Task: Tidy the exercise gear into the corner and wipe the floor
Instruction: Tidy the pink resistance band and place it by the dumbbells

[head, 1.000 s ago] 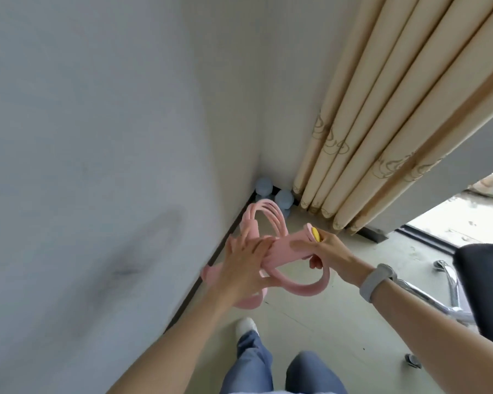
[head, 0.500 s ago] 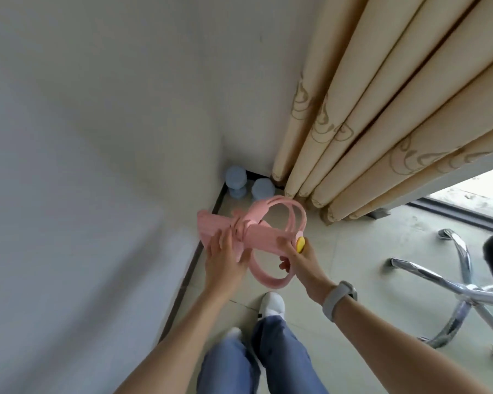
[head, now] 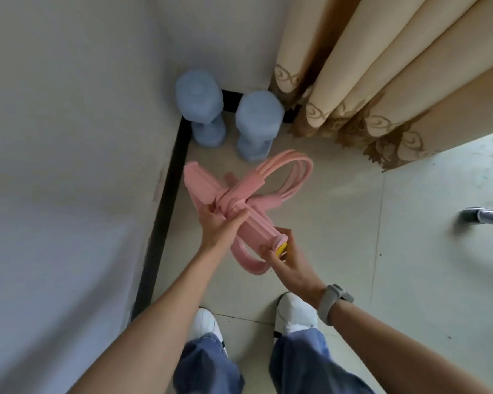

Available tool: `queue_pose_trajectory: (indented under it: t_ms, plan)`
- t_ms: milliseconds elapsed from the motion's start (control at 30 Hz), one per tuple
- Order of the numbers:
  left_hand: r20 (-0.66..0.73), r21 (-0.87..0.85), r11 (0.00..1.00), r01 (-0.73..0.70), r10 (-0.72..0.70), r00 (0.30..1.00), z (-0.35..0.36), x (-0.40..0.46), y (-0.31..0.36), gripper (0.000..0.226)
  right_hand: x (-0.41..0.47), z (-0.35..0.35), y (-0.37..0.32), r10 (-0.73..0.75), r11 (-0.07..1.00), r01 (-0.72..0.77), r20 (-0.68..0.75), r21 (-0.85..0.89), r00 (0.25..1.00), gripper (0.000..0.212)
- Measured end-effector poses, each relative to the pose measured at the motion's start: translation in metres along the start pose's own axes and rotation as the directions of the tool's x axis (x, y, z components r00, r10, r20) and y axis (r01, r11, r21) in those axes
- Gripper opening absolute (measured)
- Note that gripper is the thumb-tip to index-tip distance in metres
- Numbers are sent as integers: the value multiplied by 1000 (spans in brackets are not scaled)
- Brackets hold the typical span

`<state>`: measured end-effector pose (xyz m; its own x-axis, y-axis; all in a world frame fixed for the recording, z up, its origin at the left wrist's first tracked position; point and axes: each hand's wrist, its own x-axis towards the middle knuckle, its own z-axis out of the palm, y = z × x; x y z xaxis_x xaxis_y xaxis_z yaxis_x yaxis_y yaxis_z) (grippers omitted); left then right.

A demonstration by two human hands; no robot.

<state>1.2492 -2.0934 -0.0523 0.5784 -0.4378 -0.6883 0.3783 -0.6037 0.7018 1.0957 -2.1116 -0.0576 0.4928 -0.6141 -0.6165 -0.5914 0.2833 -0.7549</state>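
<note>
Pink pedal puller held above floor: left hand grips centre, right hand pinches yellow-capped end.

home room corner, beige curtain, tiled floor, blue dumbbells

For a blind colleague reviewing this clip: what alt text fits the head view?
Seen from above, a person holds a pink pedal resistance puller in both hands, the left hand gripping its middle and the right hand its yellow-capped end. Two blue dumbbells stand upright in the corner beside a beige curtain.
</note>
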Motion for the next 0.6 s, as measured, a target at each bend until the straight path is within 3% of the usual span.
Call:
queue_pose_trajectory:
  t_ms: [100, 167, 300, 400, 467, 533, 600]
  plan:
    - [-3, 90, 993, -79, 80, 997, -1, 35, -44, 52, 20, 10, 48, -51, 962, 73, 88, -263, 995, 68]
    - [17, 201, 971, -126, 126, 992, -1, 52, -69, 62, 30, 17, 69, -82, 926, 133, 156, -354, 984, 77]
    - [118, 382, 896, -225, 194, 974, 2, 71, -97, 70, 50, 20, 98, -93, 922, 175, 241, -345, 966, 56]
    - [146, 402, 874, -274, 235, 961, 5, 85, -108, 70, 65, 11, 113, -219, 866, 239, 98, -440, 971, 37]
    - [179, 389, 866, -315, 264, 948, 4, 95, -114, 70, 80, 2, 116, -426, 715, 339, 3, -611, 905, 29]
    - [234, 393, 836, -382, 311, 921, 1, 102, -119, 69, 100, -6, 112, -603, 507, 382, -1, -772, 798, 33]
    - [312, 422, 782, -459, 350, 883, -3, 105, -121, 68, 121, -10, 101, -626, 343, 315, 35, -885, 779, 49]
